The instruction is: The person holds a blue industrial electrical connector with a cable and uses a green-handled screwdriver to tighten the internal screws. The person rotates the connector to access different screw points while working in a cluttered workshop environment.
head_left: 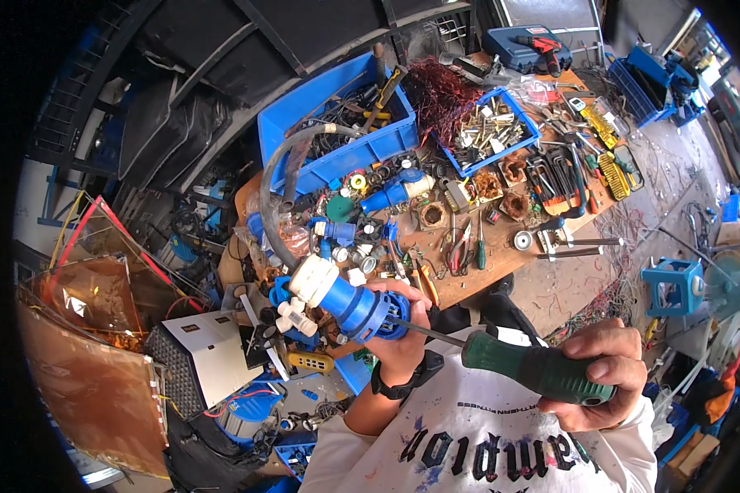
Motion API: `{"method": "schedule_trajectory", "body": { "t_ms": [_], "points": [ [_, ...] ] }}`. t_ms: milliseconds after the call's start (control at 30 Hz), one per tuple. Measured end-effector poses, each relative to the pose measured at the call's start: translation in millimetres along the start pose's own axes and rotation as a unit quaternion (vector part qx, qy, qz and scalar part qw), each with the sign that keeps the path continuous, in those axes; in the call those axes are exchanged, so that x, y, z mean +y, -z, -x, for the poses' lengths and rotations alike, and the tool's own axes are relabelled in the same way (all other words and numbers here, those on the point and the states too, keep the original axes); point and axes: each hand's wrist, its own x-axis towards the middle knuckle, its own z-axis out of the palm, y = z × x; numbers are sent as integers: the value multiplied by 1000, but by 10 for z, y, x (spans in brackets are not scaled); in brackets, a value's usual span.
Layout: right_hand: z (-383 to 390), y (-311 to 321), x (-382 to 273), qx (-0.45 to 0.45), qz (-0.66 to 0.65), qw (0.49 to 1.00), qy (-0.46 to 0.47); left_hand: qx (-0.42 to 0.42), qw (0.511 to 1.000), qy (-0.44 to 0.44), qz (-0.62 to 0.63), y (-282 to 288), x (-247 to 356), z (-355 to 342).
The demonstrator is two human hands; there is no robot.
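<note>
My left hand [399,329] is closed around the round blue plastic industrial plug with its white threaded cable gland [345,300], holding it up in front of my chest, off the bench and just below its near edge. The open face of the plug turns toward my right side. My right hand [604,370] is wrapped tight around the green rubber-coated handle of a long steel-shafted screwdriver [534,371], and the thin shaft reaches across into the plug's face, where the tip goes out of sight.

I judge the plug to be light but rigid, a hard moulded shell that won't give under my fingers, smooth enough to twist in the palm when the driver turns. The wide ribbed collar at the face end, where my fingers already sit, looks like the best hold; the white gland end is narrower and may spin loose. The screwdriver handle looks grippy.

Behind, the cluttered wooden workbench [501,259] carries a blue plastic crate [362,152] at its far left corner.
</note>
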Motion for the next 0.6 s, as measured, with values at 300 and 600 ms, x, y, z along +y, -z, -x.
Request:
{"method": "schedule_trajectory", "body": {
  "t_ms": [300,600],
  "points": [
    [30,-4,-1,-9,19,1000,-17,4,1000,6,-1,1,-29,5],
    [49,3,44,7,10,1000,-11,2,1000,14,-16,-35,-33,-27]
  ]
}}
